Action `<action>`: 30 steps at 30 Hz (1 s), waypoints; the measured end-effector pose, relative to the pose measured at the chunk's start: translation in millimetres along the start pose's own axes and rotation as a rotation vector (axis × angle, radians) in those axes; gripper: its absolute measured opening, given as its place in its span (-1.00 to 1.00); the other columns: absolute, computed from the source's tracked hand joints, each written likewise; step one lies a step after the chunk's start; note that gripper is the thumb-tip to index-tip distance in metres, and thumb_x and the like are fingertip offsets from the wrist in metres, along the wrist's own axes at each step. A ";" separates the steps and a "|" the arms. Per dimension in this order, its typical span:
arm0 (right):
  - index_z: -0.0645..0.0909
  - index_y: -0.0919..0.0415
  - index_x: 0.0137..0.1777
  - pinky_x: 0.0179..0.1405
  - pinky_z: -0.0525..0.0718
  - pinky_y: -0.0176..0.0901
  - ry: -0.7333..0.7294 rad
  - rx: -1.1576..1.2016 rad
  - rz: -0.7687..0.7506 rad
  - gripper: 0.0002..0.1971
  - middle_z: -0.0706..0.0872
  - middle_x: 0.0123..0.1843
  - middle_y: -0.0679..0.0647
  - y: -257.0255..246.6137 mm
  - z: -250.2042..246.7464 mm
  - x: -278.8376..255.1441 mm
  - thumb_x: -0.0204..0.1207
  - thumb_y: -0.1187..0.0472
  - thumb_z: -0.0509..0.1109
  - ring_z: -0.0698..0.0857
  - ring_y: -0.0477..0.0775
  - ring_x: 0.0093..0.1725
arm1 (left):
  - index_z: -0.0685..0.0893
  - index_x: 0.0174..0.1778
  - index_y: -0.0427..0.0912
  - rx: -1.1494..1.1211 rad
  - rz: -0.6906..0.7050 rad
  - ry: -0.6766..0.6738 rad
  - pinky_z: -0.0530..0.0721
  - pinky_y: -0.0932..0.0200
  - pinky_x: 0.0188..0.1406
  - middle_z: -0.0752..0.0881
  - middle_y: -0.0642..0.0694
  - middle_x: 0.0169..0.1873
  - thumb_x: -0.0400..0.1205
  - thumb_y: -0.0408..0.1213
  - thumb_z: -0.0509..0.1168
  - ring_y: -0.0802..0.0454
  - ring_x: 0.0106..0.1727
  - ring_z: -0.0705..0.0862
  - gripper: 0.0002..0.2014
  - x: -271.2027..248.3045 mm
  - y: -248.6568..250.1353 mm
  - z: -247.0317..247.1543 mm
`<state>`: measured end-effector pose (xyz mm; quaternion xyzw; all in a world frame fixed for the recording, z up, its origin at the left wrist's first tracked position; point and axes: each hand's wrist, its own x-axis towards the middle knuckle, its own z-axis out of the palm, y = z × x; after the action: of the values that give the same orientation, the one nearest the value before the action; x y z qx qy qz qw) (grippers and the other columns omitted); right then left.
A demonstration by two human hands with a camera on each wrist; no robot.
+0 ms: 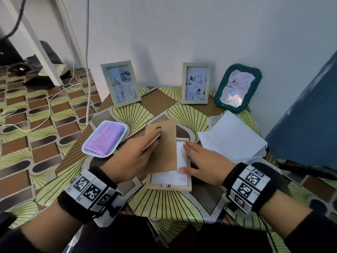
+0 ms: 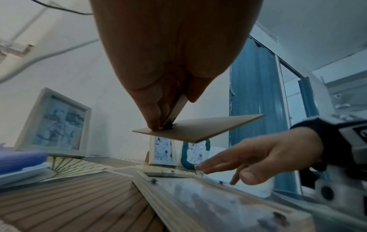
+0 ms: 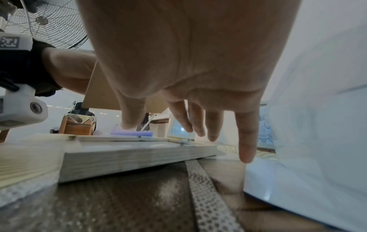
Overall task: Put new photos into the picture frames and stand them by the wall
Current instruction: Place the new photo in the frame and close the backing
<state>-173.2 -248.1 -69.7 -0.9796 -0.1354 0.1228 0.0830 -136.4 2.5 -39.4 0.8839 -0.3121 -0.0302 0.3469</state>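
A light wooden picture frame [image 1: 169,188] lies face down on the patterned table, with a white photo back [image 1: 169,177] showing inside it. My left hand [image 1: 135,156] pinches the hinged stand of the brown backing board [image 1: 164,148] and holds the board tilted above the frame's left side. In the left wrist view the backing board [image 2: 198,128] hangs clear of the frame [image 2: 198,196]. My right hand [image 1: 200,161] is open, its straight fingers spread over the frame's right rail and the photo. Two pale frames [image 1: 120,84] [image 1: 196,83] and a green frame [image 1: 237,87] stand by the wall.
A white tray [image 1: 87,150] with a purple cloth [image 1: 104,138] sits left of the frame. White sheets in a clear bag [image 1: 233,137] lie to the right. A blue panel [image 1: 310,115] borders the table's right side. Cables [image 1: 54,92] trail on the floor at left.
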 end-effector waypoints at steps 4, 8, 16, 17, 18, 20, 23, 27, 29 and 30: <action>0.01 0.03 0.72 0.57 0.37 -0.01 -0.006 0.048 -0.019 -0.23 -0.04 0.76 -0.10 6.5 -1.4 -5.8 0.63 -0.24 0.20 0.18 -0.07 0.67 | 0.33 0.64 0.04 0.180 0.043 -0.183 0.48 0.21 0.29 0.59 -0.02 0.46 0.79 -0.20 0.10 0.06 0.34 0.59 -0.55 16.0 -3.6 11.6; -0.06 0.07 0.74 0.65 0.15 -0.13 -0.038 0.065 -0.026 -0.27 -0.06 0.77 -0.05 9.4 -0.2 -8.5 0.70 -0.10 0.18 0.06 -0.08 0.71 | 0.29 0.63 0.03 0.268 -0.006 -0.355 0.51 0.01 0.40 0.52 -0.06 0.52 0.79 -0.16 0.06 -0.07 0.41 0.56 -0.56 23.6 -0.3 21.9; 0.11 0.10 0.71 0.63 0.26 -0.03 -0.082 0.083 -0.027 -0.33 -0.01 0.76 0.00 11.8 -4.3 -6.6 0.69 -0.07 0.23 0.23 0.04 0.68 | 0.45 0.38 -0.11 0.465 0.015 -0.413 0.62 -0.06 0.11 0.60 -0.05 0.36 0.74 -0.21 0.03 -0.13 0.19 0.66 -0.70 29.7 15.5 34.5; 0.13 0.10 0.71 0.62 0.27 -0.03 -0.084 0.087 -0.026 -0.34 -0.01 0.76 0.00 12.0 -4.5 -6.5 0.69 -0.07 0.23 0.24 0.04 0.67 | 0.45 0.37 -0.11 0.501 0.014 -0.410 0.63 -0.05 0.08 0.61 -0.05 0.35 0.75 -0.20 0.03 -0.14 0.19 0.67 -0.70 31.9 17.8 35.6; 0.13 0.11 0.71 0.62 0.27 -0.04 -0.085 0.093 -0.022 -0.34 -0.02 0.76 -0.02 12.1 -4.5 -6.5 0.69 -0.07 0.24 0.24 0.03 0.67 | 0.44 0.37 -0.11 0.535 0.015 -0.409 0.63 -0.04 0.06 0.62 -0.06 0.34 0.75 -0.18 0.03 -0.15 0.18 0.67 -0.71 34.0 20.3 37.2; 0.14 0.12 0.71 0.63 0.25 -0.06 -0.084 0.105 -0.013 -0.33 -0.02 0.76 -0.04 12.8 -3.9 -6.6 0.69 -0.08 0.24 0.24 0.02 0.67 | 0.41 0.40 -0.16 0.611 0.011 -0.436 0.61 -0.04 0.08 0.61 -0.13 0.37 0.77 -0.15 0.04 -0.17 0.21 0.67 -0.68 38.3 26.2 42.1; 0.13 0.13 0.71 0.62 0.24 -0.10 -0.078 0.114 -0.013 -0.32 -0.02 0.75 -0.06 13.6 -3.1 -7.3 0.68 -0.09 0.25 0.25 0.01 0.67 | 0.14 0.65 -0.30 0.732 -0.013 -0.542 0.53 -0.06 0.35 0.29 -0.28 0.64 0.76 -0.14 0.08 -0.19 0.52 0.47 -0.43 38.6 31.0 51.0; 0.16 0.11 0.70 0.63 0.25 -0.07 -0.069 0.095 -0.018 -0.33 0.00 0.75 -0.05 14.4 -2.8 -7.6 0.68 -0.10 0.25 0.25 0.01 0.67 | -0.18 0.73 -0.23 0.664 0.015 -0.631 0.28 -0.03 0.63 -0.08 -0.21 0.73 0.73 0.11 0.10 -0.05 0.73 0.07 -0.17 33.0 21.9 44.9; 0.15 0.11 0.71 0.63 0.24 -0.07 -0.069 0.093 -0.018 -0.32 0.00 0.75 -0.06 14.8 -2.5 -7.5 0.68 -0.11 0.25 0.24 0.00 0.67 | -0.29 0.72 -0.05 0.514 -0.013 -0.702 0.06 0.03 0.70 -0.23 -0.09 0.72 0.66 0.34 0.03 0.05 0.74 -0.12 -0.08 29.5 14.0 36.0; 0.14 0.11 0.71 0.63 0.24 -0.06 -0.068 0.092 -0.017 -0.32 -0.01 0.75 -0.06 14.8 -2.4 -7.5 0.68 -0.11 0.25 0.23 0.00 0.67 | -0.33 0.71 0.06 0.435 -0.021 -0.727 -0.04 0.07 0.70 -0.27 -0.03 0.71 0.61 0.42 -0.02 0.09 0.73 -0.18 -0.08 27.4 10.4 31.9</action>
<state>-175.9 -264.6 -68.7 -0.9689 -0.1406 0.1613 0.1242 -128.6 -38.0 -52.5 0.8715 -0.4042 -0.2772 0.0190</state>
